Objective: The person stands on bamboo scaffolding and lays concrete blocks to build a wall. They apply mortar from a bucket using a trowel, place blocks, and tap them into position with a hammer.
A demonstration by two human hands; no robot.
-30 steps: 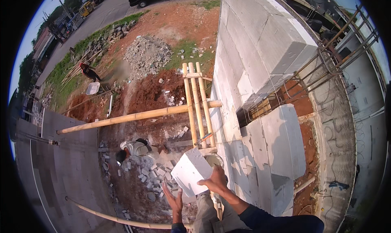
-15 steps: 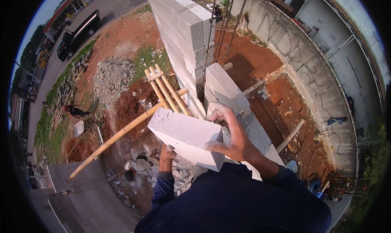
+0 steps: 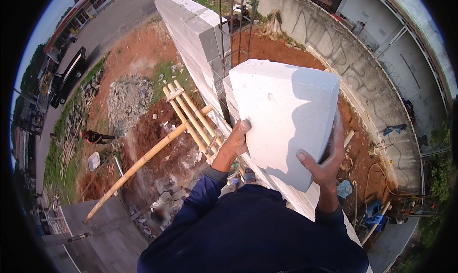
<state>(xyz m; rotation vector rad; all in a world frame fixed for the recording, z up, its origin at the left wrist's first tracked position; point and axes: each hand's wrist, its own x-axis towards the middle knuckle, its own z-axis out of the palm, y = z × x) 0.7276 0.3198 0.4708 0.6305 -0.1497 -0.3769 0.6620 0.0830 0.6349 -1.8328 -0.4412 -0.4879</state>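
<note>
A pale, flat masonry block (image 3: pixel 274 110) stands upright between my hands, part of it in shadow. My left hand (image 3: pixel 234 141) grips its left edge, thumb on the near face. My right hand (image 3: pixel 325 161) holds the right edge, thumb low on the face and fingers wrapped round the side. Behind the block rises a wall of stacked blocks (image 3: pixel 195 25) with steel bars (image 3: pixel 232 15) beside it. The block is over the lower run of that wall; I cannot tell whether it rests on it.
Bamboo poles (image 3: pixel 148 158) form scaffolding at the left. Below, one person (image 3: pixel 167 199) bends among rubble and another person (image 3: pixel 98 137) is farther left near a wheelbarrow (image 3: pixel 94 161). A stained boundary wall (image 3: pixel 353 68) curves along the right, past bare soil with a hose and loose poles.
The block has gone up and to the right and turned its broad face toward me. My view has swung from the scaffold toward the block wall, and both hands have risen with the block.
</note>
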